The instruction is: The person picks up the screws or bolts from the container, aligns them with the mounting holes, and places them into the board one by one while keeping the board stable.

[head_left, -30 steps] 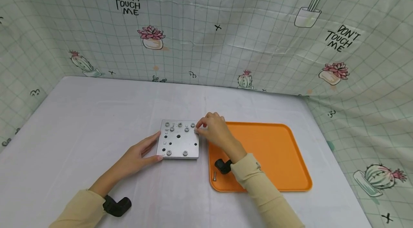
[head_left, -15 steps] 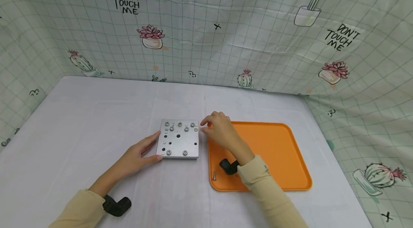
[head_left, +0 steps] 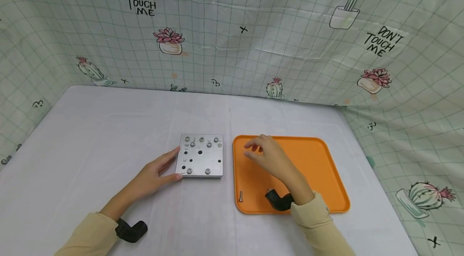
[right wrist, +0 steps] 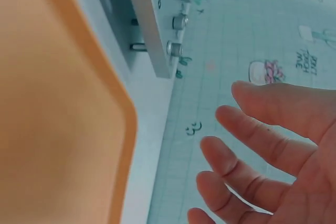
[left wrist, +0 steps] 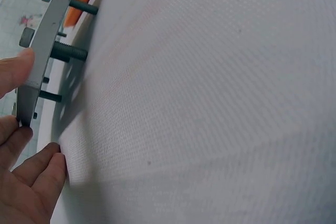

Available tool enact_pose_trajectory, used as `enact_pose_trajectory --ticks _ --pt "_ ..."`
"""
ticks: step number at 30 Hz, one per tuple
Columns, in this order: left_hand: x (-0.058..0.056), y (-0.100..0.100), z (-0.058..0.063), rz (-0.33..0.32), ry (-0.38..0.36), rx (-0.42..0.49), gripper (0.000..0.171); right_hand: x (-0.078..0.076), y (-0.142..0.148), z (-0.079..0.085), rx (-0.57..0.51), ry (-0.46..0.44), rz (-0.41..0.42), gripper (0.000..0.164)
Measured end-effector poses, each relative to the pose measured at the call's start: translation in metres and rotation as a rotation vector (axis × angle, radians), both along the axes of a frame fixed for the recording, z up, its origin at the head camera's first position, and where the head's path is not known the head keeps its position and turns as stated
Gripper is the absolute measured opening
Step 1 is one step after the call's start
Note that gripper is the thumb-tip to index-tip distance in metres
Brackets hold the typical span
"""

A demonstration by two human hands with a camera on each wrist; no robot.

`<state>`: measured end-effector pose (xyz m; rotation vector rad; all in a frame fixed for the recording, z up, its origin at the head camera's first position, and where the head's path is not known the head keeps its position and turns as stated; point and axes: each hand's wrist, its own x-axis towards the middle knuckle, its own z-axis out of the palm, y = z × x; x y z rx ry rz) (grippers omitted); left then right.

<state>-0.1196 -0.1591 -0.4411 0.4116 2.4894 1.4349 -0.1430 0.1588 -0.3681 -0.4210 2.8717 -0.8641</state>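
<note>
A silver metal plate (head_left: 210,162) with dark holes lies left of the tray, several socket-head screws (head_left: 208,171) seated in it. My left hand (head_left: 154,174) holds the plate at its left side, thumb at the near corner and fingers along the left edge. In the left wrist view, screw shanks (left wrist: 68,52) stick out beneath the plate, which stands raised over the cloth. My right hand (head_left: 272,157) hovers over the orange tray (head_left: 315,175), fingers loosely bent and nothing between them. One loose screw (head_left: 241,196) lies in the tray's near left corner.
A white cloth covers the table (head_left: 108,127), and a patterned curtain (head_left: 224,26) hangs behind and beside it. Black wrist camera mounts (head_left: 131,232) jut out from both wrists. The tray has a raised rim at the right of the plate.
My right hand has let go of a small screw at the plate's right edge and moved right and nearer, over the tray. The left hand and plate have stayed in place.
</note>
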Motion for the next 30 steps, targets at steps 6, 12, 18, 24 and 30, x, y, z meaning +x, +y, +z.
enact_pose_trajectory --ticks 6,12,18,24,30 --pt "-0.001 -0.001 0.0 -0.009 0.007 0.001 0.079 0.015 0.018 -0.006 0.028 -0.004 -0.015 0.019" --pt "-0.001 -0.002 -0.001 -0.007 0.012 -0.005 0.079 0.026 0.032 -0.015 0.047 -0.037 -0.027 0.015" --pt "0.0 -0.001 0.001 -0.01 0.013 -0.003 0.079 0.034 0.046 -0.023 0.043 -0.099 -0.013 0.01" --pt "0.0 -0.001 0.001 -0.007 0.018 -0.01 0.079 0.042 0.058 -0.034 0.0 -0.16 0.047 0.013" --pt "-0.001 0.0 0.001 -0.008 0.002 -0.002 0.079 0.045 0.066 -0.04 -0.064 -0.258 0.058 0.015"
